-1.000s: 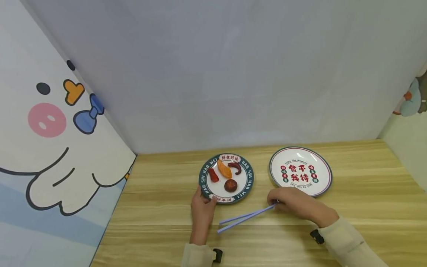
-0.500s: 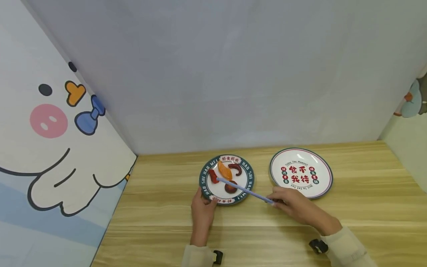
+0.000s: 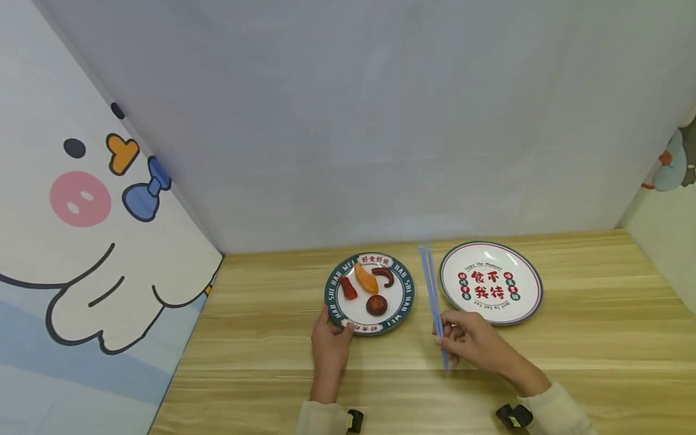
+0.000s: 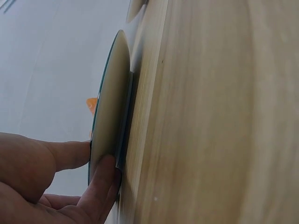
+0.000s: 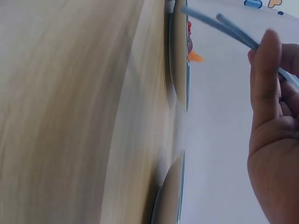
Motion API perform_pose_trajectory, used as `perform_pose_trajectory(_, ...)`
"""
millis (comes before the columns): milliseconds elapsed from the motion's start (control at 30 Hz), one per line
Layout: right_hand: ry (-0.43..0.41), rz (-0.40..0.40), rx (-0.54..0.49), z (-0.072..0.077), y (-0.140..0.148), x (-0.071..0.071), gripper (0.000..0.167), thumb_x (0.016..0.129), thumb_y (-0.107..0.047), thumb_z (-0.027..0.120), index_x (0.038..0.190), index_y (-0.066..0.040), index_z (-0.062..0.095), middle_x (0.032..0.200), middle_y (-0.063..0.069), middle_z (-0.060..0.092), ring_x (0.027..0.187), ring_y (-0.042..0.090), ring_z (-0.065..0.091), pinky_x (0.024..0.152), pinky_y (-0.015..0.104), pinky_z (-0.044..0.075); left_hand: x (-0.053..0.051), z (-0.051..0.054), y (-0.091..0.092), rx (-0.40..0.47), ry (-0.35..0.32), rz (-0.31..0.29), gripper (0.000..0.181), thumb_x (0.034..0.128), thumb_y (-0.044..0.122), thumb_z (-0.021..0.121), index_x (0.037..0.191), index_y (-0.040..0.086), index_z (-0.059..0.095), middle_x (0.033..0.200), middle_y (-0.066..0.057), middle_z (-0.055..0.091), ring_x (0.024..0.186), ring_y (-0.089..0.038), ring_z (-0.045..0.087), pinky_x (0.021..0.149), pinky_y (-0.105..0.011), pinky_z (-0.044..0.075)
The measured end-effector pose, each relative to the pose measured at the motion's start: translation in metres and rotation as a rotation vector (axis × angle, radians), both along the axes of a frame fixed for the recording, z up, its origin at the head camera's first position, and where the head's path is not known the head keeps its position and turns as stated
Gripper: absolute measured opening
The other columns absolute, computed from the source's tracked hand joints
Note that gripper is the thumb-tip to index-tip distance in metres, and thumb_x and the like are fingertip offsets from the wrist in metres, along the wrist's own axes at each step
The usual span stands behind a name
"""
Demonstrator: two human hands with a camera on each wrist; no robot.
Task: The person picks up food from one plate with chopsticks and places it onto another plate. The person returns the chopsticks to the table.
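Observation:
My left hand [image 3: 330, 356] grips the near-left rim of a round green-rimmed plate [image 3: 356, 309]; in the left wrist view its thumb is on the rim and its fingers reach underneath. On the plate lie a red piece [image 3: 348, 289], an orange wedge [image 3: 366, 278], a curled dark red piece [image 3: 388, 275] and a round brown piece like a mushroom cap [image 3: 376, 305]. Between the two plates, my right hand [image 3: 473, 343] holds a pair of lavender-blue chopsticks [image 3: 432, 281], raised with their far ends pointing away from me. Those ends touch no food.
A white oval plate [image 3: 492, 311] with red lettering stands at the right, just beyond my right hand. Wood-grain table [image 3: 261, 338] spreads around both plates. A pale wall [image 3: 380, 151] rises behind, and a cartoon-printed panel [image 3: 136, 272] borders the left side.
The chopsticks have swung from pointing left low by the table, across the round plate, to pointing away from me. My right hand has turned, showing its curled fingers. The left hand stays put.

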State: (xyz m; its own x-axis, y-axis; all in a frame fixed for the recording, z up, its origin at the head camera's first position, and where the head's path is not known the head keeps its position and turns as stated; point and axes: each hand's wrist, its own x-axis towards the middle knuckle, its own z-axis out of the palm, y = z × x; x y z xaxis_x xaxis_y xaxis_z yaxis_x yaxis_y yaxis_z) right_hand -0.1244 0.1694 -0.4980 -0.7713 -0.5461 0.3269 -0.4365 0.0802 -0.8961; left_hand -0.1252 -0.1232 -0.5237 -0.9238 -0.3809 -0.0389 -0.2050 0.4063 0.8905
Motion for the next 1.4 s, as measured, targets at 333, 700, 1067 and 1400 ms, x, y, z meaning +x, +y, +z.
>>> perform_pose_trajectory(333, -0.042, -0.064, -0.042, 0.003, -0.007, 0.007, 0.01, 0.092, 0.015, 0.064, 0.093, 0.007, 0.07, 0.079, 0.016, 0.069, 0.065, 0.009, 0.07, 0.055, 0.032, 0.062, 0.001, 0.0, 0.0, -0.003, 0.011, -0.002, 0.072, 0.088, -0.003, 0.078, 0.15, -0.017, 0.044, 0.127, -0.032, 0.063, 0.077, -0.019, 0.063, 0.06, -0.023, 0.052)
perform_pose_trajectory(700, -0.058, -0.077, -0.08, 0.005, -0.013, 0.01, 0.034, 0.109, 0.006, 0.042, 0.088, 0.004, 0.07, 0.091, 0.021, 0.065, 0.078, 0.012, 0.073, 0.067, 0.033, 0.066, 0.0, 0.001, 0.0, 0.019, -0.007, -0.002, 0.073, 0.0892, -0.002, 0.078, 0.152, -0.016, 0.042, 0.128, -0.03, 0.064, 0.077, -0.018, 0.063, 0.059, -0.022, 0.052)
perform_pose_trajectory(1067, -0.064, -0.162, -0.078, -0.002, -0.018, 0.012, 0.013, 0.103, 0.006, 0.06, 0.095, 0.006, 0.07, 0.089, 0.021, 0.07, 0.08, 0.013, 0.075, 0.068, 0.034, 0.066, -0.001, -0.001, 0.0, 0.028, -0.004, -0.008, 0.074, 0.0889, -0.003, 0.078, 0.152, -0.017, 0.042, 0.119, -0.027, 0.067, 0.079, -0.019, 0.063, 0.06, -0.023, 0.052)
perform_pose_trajectory(1400, 0.039, -0.332, -0.051, -0.005, -0.02, 0.015, 0.012, 0.095, 0.006, 0.071, 0.09, -0.003, 0.077, 0.084, 0.004, 0.066, 0.069, 0.006, 0.064, 0.06, 0.022, 0.057, -0.002, -0.003, 0.0, 0.029, 0.01, -0.009, 0.074, 0.0883, -0.004, 0.078, 0.151, -0.018, 0.042, 0.117, -0.026, 0.067, 0.078, -0.019, 0.063, 0.062, -0.022, 0.052)
